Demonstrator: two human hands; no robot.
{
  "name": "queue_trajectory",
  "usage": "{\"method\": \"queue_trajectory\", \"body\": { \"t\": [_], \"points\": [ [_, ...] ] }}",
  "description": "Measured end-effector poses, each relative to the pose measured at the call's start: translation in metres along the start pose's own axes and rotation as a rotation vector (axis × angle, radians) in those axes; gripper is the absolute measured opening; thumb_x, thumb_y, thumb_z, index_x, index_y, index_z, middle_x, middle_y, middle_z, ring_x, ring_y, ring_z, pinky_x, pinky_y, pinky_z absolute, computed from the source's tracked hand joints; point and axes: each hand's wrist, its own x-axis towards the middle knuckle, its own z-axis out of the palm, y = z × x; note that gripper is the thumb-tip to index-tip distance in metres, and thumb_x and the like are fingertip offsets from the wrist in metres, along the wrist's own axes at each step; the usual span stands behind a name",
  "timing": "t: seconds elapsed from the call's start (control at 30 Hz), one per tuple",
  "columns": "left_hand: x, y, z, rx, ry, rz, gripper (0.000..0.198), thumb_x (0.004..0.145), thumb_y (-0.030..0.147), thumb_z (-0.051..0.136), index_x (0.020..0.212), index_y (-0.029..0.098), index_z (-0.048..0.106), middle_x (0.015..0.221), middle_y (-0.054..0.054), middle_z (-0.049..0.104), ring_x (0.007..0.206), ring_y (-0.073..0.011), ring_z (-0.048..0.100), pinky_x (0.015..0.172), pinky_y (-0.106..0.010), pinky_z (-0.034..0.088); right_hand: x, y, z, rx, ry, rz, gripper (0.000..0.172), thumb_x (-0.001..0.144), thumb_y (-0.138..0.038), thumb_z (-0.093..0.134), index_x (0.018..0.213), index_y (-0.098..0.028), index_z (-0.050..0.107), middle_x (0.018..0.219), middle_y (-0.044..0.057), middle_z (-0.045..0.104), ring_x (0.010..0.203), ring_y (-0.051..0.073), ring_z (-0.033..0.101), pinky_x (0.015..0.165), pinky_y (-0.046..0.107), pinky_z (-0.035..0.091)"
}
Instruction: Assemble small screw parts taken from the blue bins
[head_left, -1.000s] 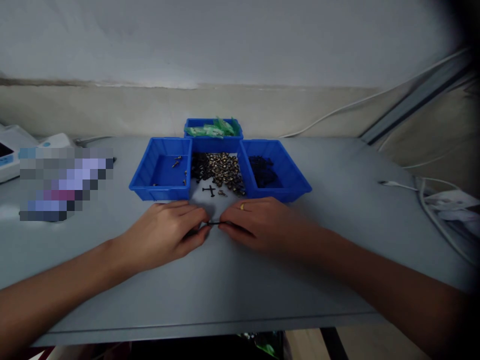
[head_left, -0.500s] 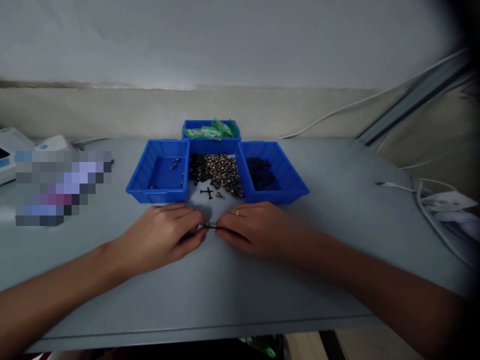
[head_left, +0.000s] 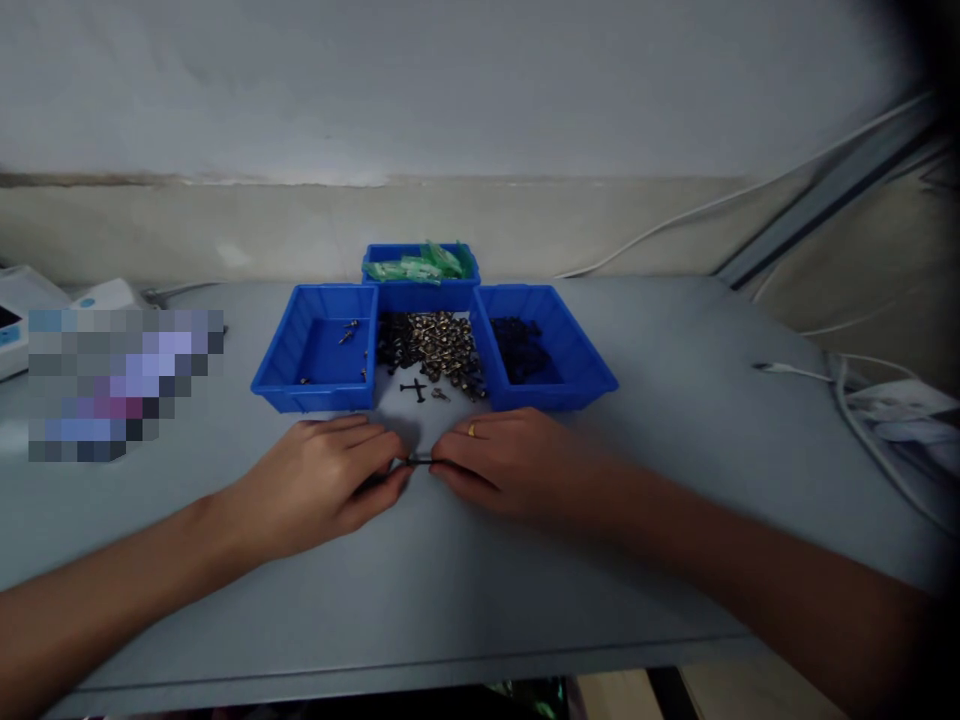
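Between the fingertips of both hands runs a thin dark rod-like piece, too small to name more exactly. My left hand pinches its left end and my right hand, with a ring on one finger, pinches the other. Just beyond the fingers lie a few dark screw-like pieces forming a cross, and a small brassy fitting beside them. Behind these spreads a heap of brassy metal fittings, with dark pieces at its left side.
A left blue bin holds several small fittings. The right blue bin contains dark pieces, and a rear blue bin green plastic bags. White cables lie at the right; a white device and a blurred-out item stand left.
The view has shifted very slightly. Both hands keep their pinch on the thin dark piece, with barely any movement.
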Motion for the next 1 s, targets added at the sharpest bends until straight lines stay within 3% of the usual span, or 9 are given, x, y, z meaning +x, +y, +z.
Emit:
{"method": "queue_trajectory", "body": {
  "t": [1.0],
  "points": [
    [-0.0003, -0.0007, 0.0001, 0.019, 0.01, 0.002, 0.02, 0.085, 0.026, 0.04, 0.071, 0.016, 0.05, 0.065, 0.001, 0.052, 0.06, -0.0107, 0.049, 0.056, -0.024, 0.036, -0.0005, -0.0002, -0.0025, 0.009, -0.022, -0.006, 0.018, 0.084, -0.024, 0.039, 0.08, -0.018, 0.056, 0.072, 0.001, 0.061, 0.062, 0.013, 0.054, 0.056, 0.025, 0.037]
  ]
}}
